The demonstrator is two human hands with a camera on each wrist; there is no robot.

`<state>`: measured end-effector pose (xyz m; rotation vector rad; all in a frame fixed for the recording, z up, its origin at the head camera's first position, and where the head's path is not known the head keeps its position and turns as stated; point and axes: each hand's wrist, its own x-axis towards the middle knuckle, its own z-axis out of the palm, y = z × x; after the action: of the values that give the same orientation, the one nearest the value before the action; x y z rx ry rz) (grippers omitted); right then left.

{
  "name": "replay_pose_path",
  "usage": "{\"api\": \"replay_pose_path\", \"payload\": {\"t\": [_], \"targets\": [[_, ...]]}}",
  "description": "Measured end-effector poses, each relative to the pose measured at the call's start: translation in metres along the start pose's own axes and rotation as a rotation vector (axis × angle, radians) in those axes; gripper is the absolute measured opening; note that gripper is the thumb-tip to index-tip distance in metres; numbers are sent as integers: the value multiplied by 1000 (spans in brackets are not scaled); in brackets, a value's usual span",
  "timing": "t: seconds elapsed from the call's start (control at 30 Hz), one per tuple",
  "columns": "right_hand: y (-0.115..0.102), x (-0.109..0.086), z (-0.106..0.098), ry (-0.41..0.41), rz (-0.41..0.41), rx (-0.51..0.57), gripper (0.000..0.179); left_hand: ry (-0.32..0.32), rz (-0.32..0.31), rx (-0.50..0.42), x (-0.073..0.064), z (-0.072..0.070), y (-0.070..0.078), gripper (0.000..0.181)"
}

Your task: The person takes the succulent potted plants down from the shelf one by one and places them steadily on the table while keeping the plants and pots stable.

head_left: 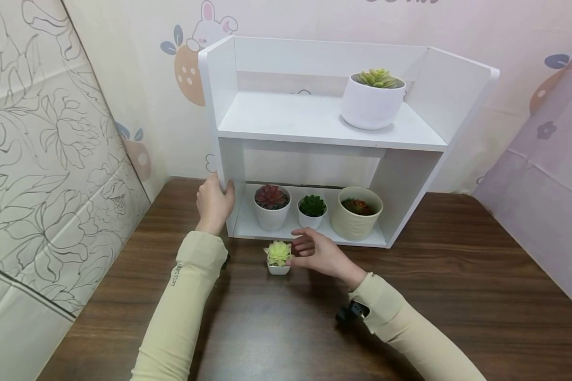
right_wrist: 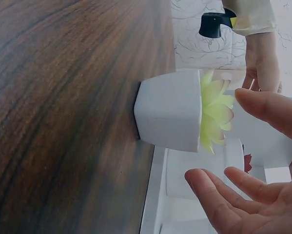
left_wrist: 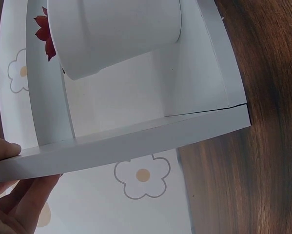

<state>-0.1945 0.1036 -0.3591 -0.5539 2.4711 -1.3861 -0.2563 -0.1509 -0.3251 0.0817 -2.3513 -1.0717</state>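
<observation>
My left hand (head_left: pixel 214 203) grips the left side panel of a white two-tier shelf (head_left: pixel 286 120); in the left wrist view the thumb is on one face and the fingers (left_wrist: pixel 36 197) on the other. My right hand (head_left: pixel 326 254) is just right of a small yellow-green succulent (head_left: pixel 278 253) in a square white pot (right_wrist: pixel 170 112), which stands upright on the table in front of the shelf. The right wrist view shows the thumb and fingertips (right_wrist: pixel 199 178) spread apart beside the leaves, with nothing held between them.
On the lower tier stand a red succulent (head_left: pixel 272 197) in a white pot, a small green succulent (head_left: pixel 312 205) and a cream pot (head_left: pixel 355 222) with a reddish plant. A larger white pot (head_left: pixel 372 106) sits on the upper tier. A patterned wall (head_left: pixel 148 63) backs the wooden table (head_left: pixel 267 328).
</observation>
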Motion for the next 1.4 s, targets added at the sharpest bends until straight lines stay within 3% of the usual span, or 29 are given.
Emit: {"api": "replay_pose_path", "payload": {"t": [0.83,1.13,1.4], "targets": [[-14,-2,-15,53,-67,41,59,5,1,3,-1,-1,2,30],[-15,-2,-19,120,-142,34,53,-4,-7,17,-1,-1,0,31],[-19,-3,-19,153,-162,55,50,2,6,16,-1,0,0,31]]}}
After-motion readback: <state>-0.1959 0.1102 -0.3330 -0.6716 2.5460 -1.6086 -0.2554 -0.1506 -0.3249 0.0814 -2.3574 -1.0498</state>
